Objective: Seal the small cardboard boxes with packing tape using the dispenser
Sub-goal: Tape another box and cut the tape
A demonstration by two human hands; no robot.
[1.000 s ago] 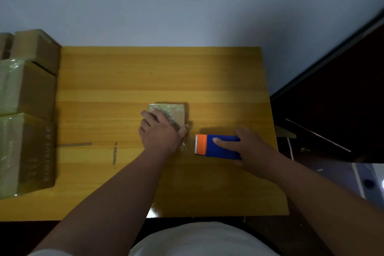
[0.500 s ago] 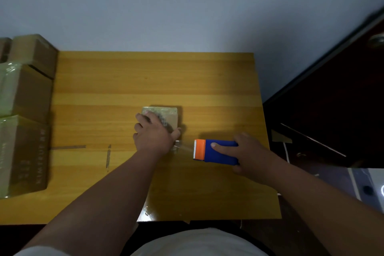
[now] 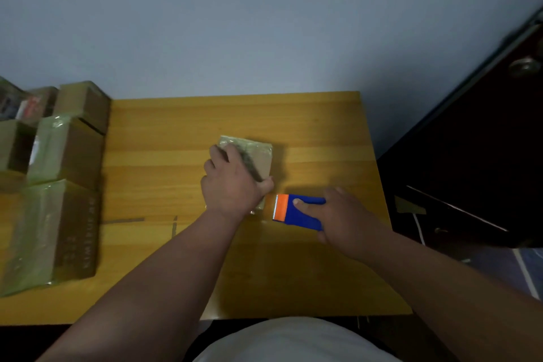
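Left hand [image 3: 232,185] clamps the small cardboard box [image 3: 255,156]; right hand [image 3: 338,214] grips the tape dispenser [image 3: 296,211]. Keep tape taut, then snap across the teeth.

Small box [image 3: 258,156] half hidden under left hand [image 3: 232,185], stacked boxes [image 3: 53,214] blurred, cut off left.

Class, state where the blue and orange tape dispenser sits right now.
In the head view the tape dispenser lies on the wooden table, gripped by the right hand, just right of the small box.
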